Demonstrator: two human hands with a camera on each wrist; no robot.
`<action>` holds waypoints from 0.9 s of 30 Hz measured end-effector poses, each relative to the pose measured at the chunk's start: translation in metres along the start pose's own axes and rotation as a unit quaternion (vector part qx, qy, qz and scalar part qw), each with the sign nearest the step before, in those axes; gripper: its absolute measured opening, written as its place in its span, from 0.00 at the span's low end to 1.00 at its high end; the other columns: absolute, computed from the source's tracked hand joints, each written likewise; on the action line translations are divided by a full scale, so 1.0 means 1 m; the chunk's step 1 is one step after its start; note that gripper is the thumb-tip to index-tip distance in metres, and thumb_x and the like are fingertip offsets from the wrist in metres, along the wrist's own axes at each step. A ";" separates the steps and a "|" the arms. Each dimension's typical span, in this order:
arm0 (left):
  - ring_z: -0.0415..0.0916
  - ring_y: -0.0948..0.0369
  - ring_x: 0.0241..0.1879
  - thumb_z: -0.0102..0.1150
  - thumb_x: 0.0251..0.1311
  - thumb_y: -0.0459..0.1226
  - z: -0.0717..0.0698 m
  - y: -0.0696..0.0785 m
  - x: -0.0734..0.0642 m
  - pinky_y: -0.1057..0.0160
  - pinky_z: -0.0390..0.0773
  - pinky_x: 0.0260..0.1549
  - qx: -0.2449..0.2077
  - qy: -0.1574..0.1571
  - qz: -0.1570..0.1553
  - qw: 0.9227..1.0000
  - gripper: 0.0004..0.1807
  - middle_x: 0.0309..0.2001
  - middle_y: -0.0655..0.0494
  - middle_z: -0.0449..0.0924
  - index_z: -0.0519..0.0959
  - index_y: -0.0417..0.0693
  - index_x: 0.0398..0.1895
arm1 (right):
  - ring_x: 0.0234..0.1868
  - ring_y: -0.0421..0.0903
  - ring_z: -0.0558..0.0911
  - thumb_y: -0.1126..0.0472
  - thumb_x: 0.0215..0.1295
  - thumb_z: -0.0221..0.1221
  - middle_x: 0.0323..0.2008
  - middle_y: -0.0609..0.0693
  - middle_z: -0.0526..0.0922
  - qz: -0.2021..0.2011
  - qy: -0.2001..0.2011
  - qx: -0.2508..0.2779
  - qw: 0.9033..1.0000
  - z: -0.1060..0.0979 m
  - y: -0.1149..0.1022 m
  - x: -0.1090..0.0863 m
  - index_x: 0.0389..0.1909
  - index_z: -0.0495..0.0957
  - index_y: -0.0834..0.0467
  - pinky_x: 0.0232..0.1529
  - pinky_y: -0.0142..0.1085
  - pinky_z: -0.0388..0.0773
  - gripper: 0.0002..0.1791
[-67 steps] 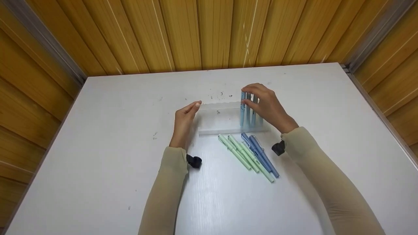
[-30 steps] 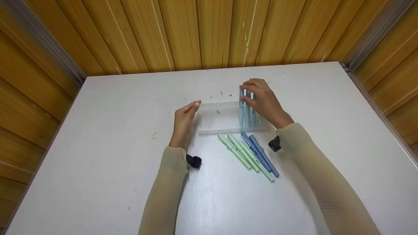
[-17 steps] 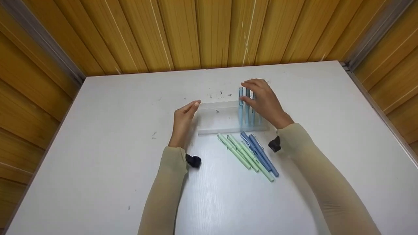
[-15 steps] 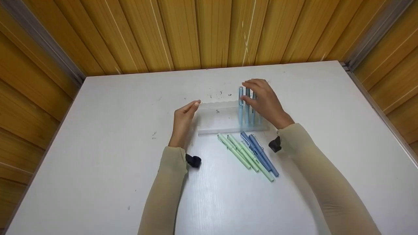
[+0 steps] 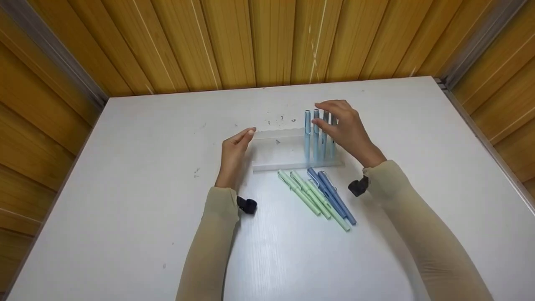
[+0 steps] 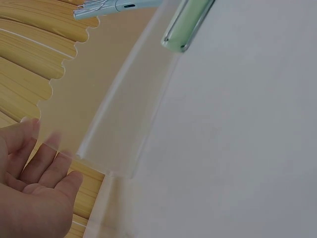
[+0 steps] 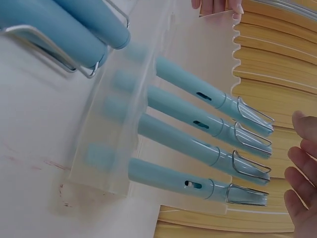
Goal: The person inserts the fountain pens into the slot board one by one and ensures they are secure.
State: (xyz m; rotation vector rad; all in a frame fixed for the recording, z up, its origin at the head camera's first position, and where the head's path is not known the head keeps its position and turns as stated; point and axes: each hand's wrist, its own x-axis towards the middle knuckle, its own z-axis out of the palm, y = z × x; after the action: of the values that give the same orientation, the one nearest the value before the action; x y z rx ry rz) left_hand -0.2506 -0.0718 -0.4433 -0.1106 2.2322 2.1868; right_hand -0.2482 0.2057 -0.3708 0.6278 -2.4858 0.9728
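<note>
A clear, frosted pen rack (image 5: 278, 155) with a scalloped top edge stands on the table. My left hand (image 5: 234, 156) pinches its upper left corner between thumb and fingers; some fingertips show through the sheet in the left wrist view. Several light blue pens (image 5: 307, 133) stand in the rack's right part, clips up, side by side. Beside their tops is my right hand (image 5: 349, 129), thumb and fingers spread apart. In the right wrist view, a gap separates its fingertips (image 7: 297, 153) from the pens' cap ends (image 7: 252, 148).
In front of the rack, three light green pens (image 5: 299, 192) and two darker blue pens (image 5: 334, 196) lie slantwise on the white table (image 5: 138, 188). Yellow wood-look panels (image 5: 271, 42) rise behind the table's far edge.
My right hand has let go of the leftmost light blue pen and moved right, away from it. That pen stays upright in the rack. The left hand keeps its place at the corner.
</note>
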 end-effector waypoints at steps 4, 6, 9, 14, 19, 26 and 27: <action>0.68 0.62 0.65 0.58 0.65 0.49 0.000 0.000 0.000 0.61 0.66 0.66 0.006 0.002 0.004 1.000 0.21 0.60 0.58 0.78 0.80 0.50 0.56 | 0.56 0.51 0.78 0.61 0.60 0.66 0.52 0.56 0.82 0.017 -0.021 0.022 0.999 -0.004 -0.004 -0.003 0.55 0.78 0.61 0.61 0.45 0.74 0.22; 0.68 0.62 0.65 0.57 0.65 0.50 0.000 0.000 0.000 0.61 0.67 0.66 0.009 0.003 0.003 1.000 0.21 0.59 0.59 0.78 0.80 0.52 0.56 | 0.55 0.51 0.79 0.61 0.60 0.66 0.52 0.56 0.82 0.035 -0.039 0.033 0.998 -0.006 -0.005 -0.006 0.55 0.79 0.62 0.60 0.46 0.75 0.21; 0.68 0.62 0.65 0.57 0.65 0.50 0.000 0.000 0.001 0.61 0.67 0.66 0.012 0.000 0.002 1.000 0.21 0.60 0.59 0.78 0.80 0.52 0.56 | 0.52 0.52 0.80 0.60 0.60 0.66 0.51 0.56 0.82 0.063 -0.067 0.047 0.995 -0.008 -0.006 -0.010 0.54 0.79 0.61 0.57 0.48 0.77 0.21; 0.68 0.62 0.65 0.58 0.65 0.50 -0.001 0.000 0.001 0.62 0.67 0.65 0.009 -0.001 0.000 1.000 0.21 0.60 0.58 0.78 0.80 0.52 0.57 | 0.49 0.51 0.81 0.60 0.61 0.65 0.49 0.55 0.83 0.099 -0.113 0.063 0.987 -0.011 -0.004 -0.017 0.53 0.80 0.60 0.55 0.46 0.78 0.19; 0.68 0.62 0.65 0.58 0.63 0.51 -0.001 0.000 0.001 0.62 0.68 0.65 0.005 -0.001 -0.001 1.000 0.22 0.60 0.59 0.78 0.80 0.52 0.56 | 0.48 0.51 0.81 0.60 0.62 0.64 0.48 0.56 0.83 0.147 -0.166 0.077 0.972 -0.014 0.000 -0.023 0.53 0.80 0.60 0.56 0.47 0.78 0.18; 0.68 0.61 0.65 0.58 0.64 0.50 -0.001 -0.001 0.001 0.62 0.67 0.66 -0.003 -0.004 0.000 1.000 0.21 0.60 0.58 0.77 0.80 0.52 0.56 | 0.46 0.51 0.80 0.58 0.62 0.64 0.46 0.56 0.84 0.192 -0.233 0.060 0.952 -0.017 0.006 -0.030 0.54 0.80 0.60 0.50 0.40 0.80 0.20; 0.68 0.61 0.66 0.58 0.64 0.50 -0.001 -0.001 0.001 0.62 0.67 0.66 -0.001 -0.003 0.000 1.000 0.21 0.60 0.58 0.77 0.80 0.52 0.56 | 0.46 0.50 0.80 0.57 0.62 0.64 0.46 0.56 0.84 0.196 -0.241 0.059 0.949 -0.018 0.007 -0.031 0.54 0.80 0.60 0.49 0.38 0.80 0.20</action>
State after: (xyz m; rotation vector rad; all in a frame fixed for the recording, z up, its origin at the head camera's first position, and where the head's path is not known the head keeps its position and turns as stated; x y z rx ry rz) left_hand -0.2518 -0.0724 -0.4440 -0.1038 2.2260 2.1872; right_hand -0.2225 0.2311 -0.3782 0.4543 -3.0857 1.2404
